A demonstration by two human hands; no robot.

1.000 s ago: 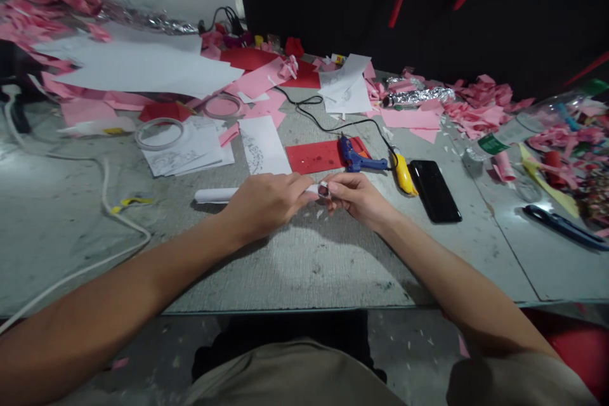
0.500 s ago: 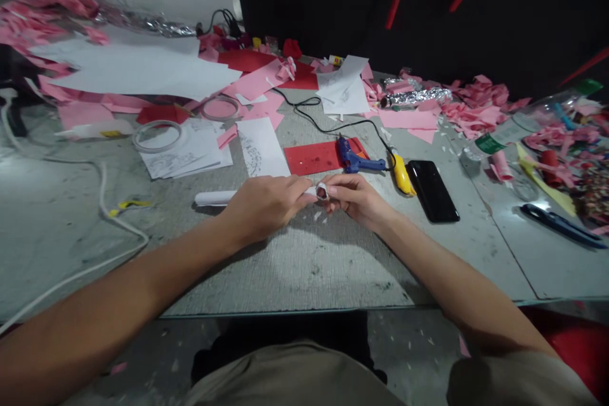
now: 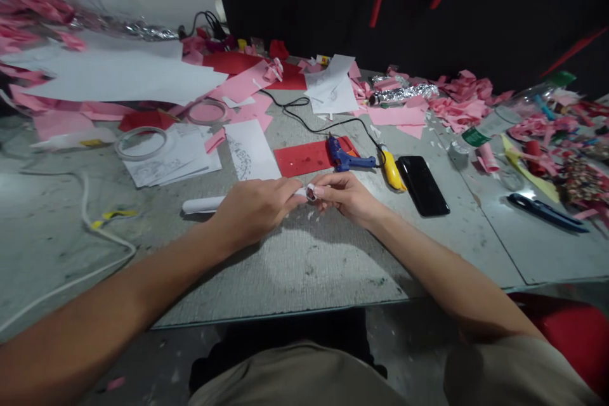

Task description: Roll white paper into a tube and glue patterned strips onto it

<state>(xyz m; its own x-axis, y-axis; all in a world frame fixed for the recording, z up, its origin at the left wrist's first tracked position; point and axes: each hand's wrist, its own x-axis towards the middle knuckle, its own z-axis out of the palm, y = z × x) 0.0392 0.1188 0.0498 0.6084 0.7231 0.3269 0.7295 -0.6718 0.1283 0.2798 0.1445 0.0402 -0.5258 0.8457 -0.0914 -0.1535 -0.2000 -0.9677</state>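
A rolled white paper tube point(image 3: 203, 204) lies sideways just above the table, its middle hidden under my left hand point(image 3: 257, 208). That hand is closed around the tube, with fingers and thumb near its right end. My right hand point(image 3: 349, 200) pinches the rim of the tube's open end, which faces towards me. Beyond the hands lie a red paper sheet point(image 3: 302, 160) and a blue hot glue gun point(image 3: 349, 157) resting partly on it. Printed white paper point(image 3: 254, 149) lies behind my left hand.
A yellow-handled tool point(image 3: 392, 170) and a black phone point(image 3: 423, 185) lie right of the glue gun. Farther right are a dark utility knife point(image 3: 547, 212) and a plastic bottle point(image 3: 490, 127). Tape rings point(image 3: 141, 143), pink scraps point(image 3: 461, 104) and a white cable point(image 3: 85, 203) cover other parts.
The camera view has shifted, so the table's things appear farther left. Both hands keep nearly the same hold on the paper tube.
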